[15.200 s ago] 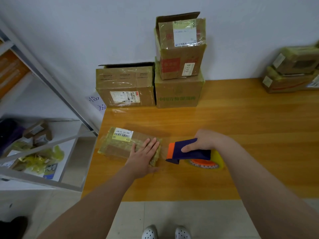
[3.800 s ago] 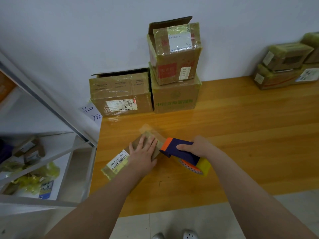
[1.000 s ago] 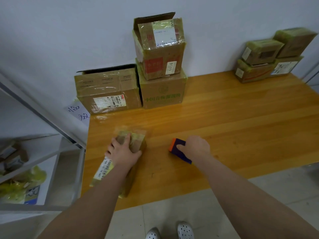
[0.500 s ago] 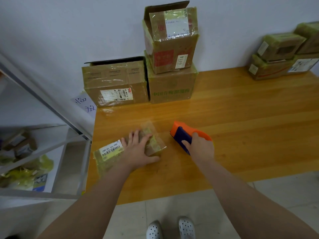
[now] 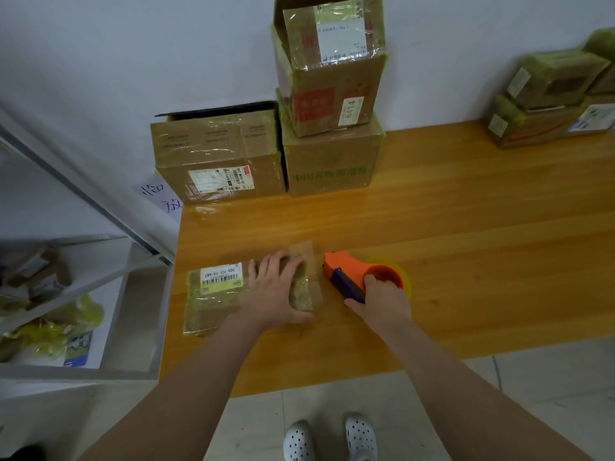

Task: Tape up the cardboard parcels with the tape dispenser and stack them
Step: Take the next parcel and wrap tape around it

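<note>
The flat taped cardboard parcel (image 5: 208,309) had been squared under the spread, pressing left hand (image 5: 276,294), and the orange plastic tape dispenser (image 5: 347,265), gripped by the right hand (image 5: 382,304), brought alongside, seemingly for another strip.

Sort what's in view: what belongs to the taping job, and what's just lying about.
Job: parcel; dispenser; left hand, pressing the parcel; right hand, gripping the dispenser; probably the taped stack far right.
Lying about: wall boxes; note; shelf.
</note>
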